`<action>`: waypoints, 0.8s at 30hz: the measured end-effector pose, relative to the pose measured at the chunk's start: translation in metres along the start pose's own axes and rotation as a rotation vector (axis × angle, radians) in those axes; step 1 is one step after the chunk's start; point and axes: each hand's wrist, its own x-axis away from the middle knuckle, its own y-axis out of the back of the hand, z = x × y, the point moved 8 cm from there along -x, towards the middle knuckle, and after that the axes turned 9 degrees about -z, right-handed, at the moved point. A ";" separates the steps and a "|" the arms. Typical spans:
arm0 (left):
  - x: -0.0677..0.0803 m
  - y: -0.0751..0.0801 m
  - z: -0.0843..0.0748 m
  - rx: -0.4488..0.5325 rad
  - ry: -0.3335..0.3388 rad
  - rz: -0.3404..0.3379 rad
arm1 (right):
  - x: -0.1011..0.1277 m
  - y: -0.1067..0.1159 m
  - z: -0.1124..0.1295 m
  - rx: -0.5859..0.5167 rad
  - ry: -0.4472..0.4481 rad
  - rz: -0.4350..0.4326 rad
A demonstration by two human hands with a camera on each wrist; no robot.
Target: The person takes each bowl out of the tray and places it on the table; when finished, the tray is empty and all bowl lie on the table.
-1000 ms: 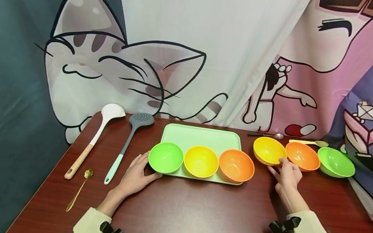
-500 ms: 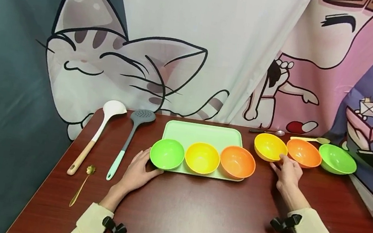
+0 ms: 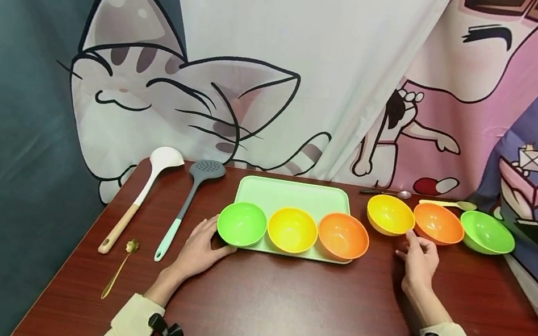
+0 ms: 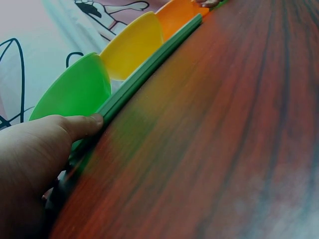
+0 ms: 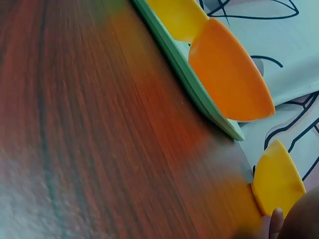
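Observation:
A pale green tray (image 3: 293, 194) carries a green bowl (image 3: 242, 225), a yellow bowl (image 3: 292, 230) and an orange bowl (image 3: 343, 236) along its front. My left hand (image 3: 200, 251) holds the tray's front left corner beside the green bowl. Its thumb (image 4: 84, 125) lies on the front rim in the left wrist view; the other fingers are mostly hidden. On the right, my right hand (image 3: 420, 264) is just in front of a second yellow bowl (image 3: 390, 215), fingers loosely bent and holding nothing. Its fingertips are close to that bowl's rim; contact is unclear.
A second orange bowl (image 3: 439, 224) and green bowl (image 3: 487, 233) continue the right-hand row, with a dark-handled spoon (image 3: 386, 193) and a yellow spoon (image 3: 450, 204) behind. Left lie a white ladle (image 3: 144, 190), a grey slotted turner (image 3: 190, 203) and a small gold spoon (image 3: 119, 270).
My right hand has let go of the right-hand yellow bowl's rim and drawn back slightly toward me. The left hand stays at the tray corner, and the bowls keep their places.

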 end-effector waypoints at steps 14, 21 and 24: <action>0.000 -0.002 0.003 0.001 0.014 0.016 | 0.033 -0.009 -0.005 0.034 -0.012 0.127; 0.000 -0.002 0.002 -0.004 0.010 0.014 | 0.052 -0.023 -0.009 0.071 -0.007 0.231; 0.000 -0.002 0.002 -0.011 0.013 0.018 | 0.057 -0.028 -0.012 0.082 -0.011 0.251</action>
